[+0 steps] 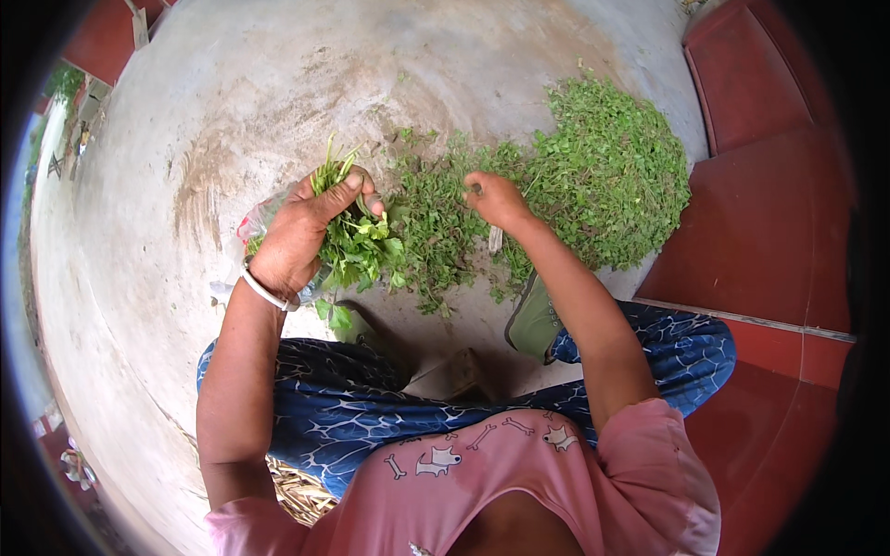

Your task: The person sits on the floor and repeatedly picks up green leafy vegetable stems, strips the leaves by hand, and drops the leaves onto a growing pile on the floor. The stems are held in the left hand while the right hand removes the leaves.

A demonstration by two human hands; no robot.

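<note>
Concrete floor (278, 111) fills most of the view, grey and stained brown in patches, curving toward the rim of the lens; red tiled paving (769, 232) borders it on the right, with a pale strip along one edge. Next in size comes the heap of leafy greens (612, 176), loose and bright, spread on the concrete at upper right and trailing leftward in a thinner, darker scatter of stems and leaves (436, 232) that reaches the space between the hands. Blue patterned trousers (371, 408) cover the person's folded legs at the bottom, below a pink top (519, 482) printed with small white shapes; a green shoe (533, 320) shows just beside the right forearm; a bit of woven mat (297, 491) peeks out under the left leg. The left hand (301, 236) is closed in a fist around a bunch of greens (357, 246), stems sticking up above the thumb and leaves hanging out to the right; a white bangle (264, 292) sits on that wrist, and a scrap of clear plastic (255, 222) shows behind the hand. The right hand (496, 199) rests on the scattered greens with fingers curled and pinched narrow; whether it grips a stem, I cannot tell.
</note>
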